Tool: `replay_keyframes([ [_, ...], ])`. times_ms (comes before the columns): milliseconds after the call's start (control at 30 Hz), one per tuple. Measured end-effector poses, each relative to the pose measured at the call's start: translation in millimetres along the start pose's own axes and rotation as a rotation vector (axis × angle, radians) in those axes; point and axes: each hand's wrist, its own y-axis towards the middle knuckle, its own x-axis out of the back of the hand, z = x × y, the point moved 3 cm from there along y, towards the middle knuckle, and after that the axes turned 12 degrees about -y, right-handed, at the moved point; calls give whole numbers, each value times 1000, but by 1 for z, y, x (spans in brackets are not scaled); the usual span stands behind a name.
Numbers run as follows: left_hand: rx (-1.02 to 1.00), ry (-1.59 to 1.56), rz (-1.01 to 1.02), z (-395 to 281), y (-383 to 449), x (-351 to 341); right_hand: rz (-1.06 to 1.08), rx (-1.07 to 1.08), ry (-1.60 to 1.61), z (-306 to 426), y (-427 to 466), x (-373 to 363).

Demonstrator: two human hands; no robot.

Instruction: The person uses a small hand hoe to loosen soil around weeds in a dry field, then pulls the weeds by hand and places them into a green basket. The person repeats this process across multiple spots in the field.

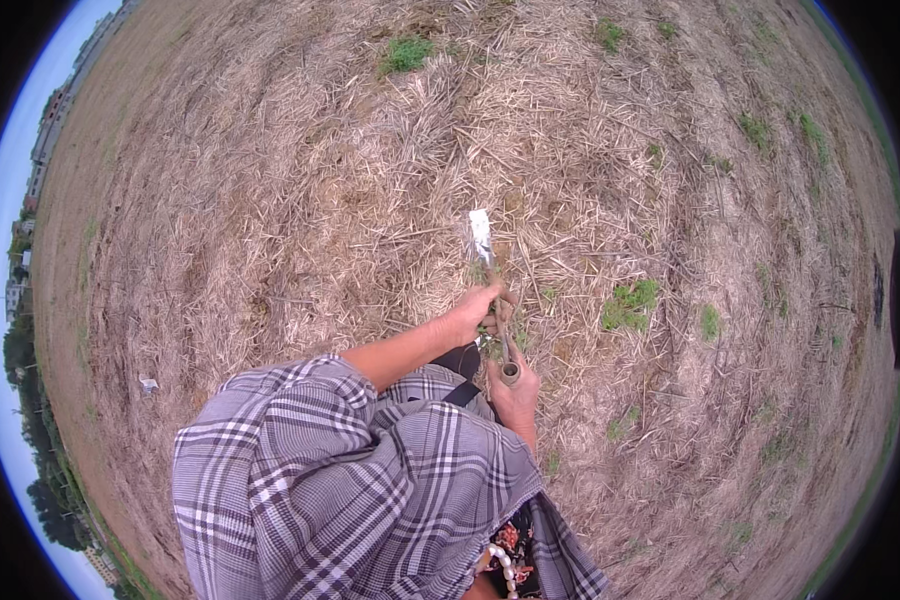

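A hand tool with a shiny flat metal blade [481, 234] points away from me, low over dry straw. Its narrow shaft runs back to a hollow round handle end [510, 370]. My left hand [476, 311] is closed around the shaft behind the blade; thin green plant stems show beside its fingers, and whether it grips them too is unclear. Nearer my body, my right hand [517, 388] grips the handle end, its open mouth facing up. Part of a dark shoe [461, 361] shows below my left forearm.
Straw stubble [330, 202] covers the ground. Green weed clumps grow at the right [630, 304] and far ahead [406, 55]. A pale scrap [148, 385] lies on the left. My loose plaid shirt [330, 480] hangs across the lower view. Trees [56, 514] and buildings line the left horizon.
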Motion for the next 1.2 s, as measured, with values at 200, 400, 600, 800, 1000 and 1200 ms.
replay_keyframes([
  [200,120,107,-27,9,47,-17,-94,-106,92,-7,14,9],
  [400,153,250,-14,26,84,-36,-130,-62,16,-35,25,22],
  [600,138,328,-34,15,100,-68,9,-8,-24,-24,40,68],
  [800,43,263,-92,22,100,-109,-30,190,-10,-79,32,128],
  [1000,-19,307,-294,88,140,-175,-212,-125,-89,-264,-7,213],
  [1200,21,297,-130,166,199,-233,-300,-493,-301,-456,-49,311],
])
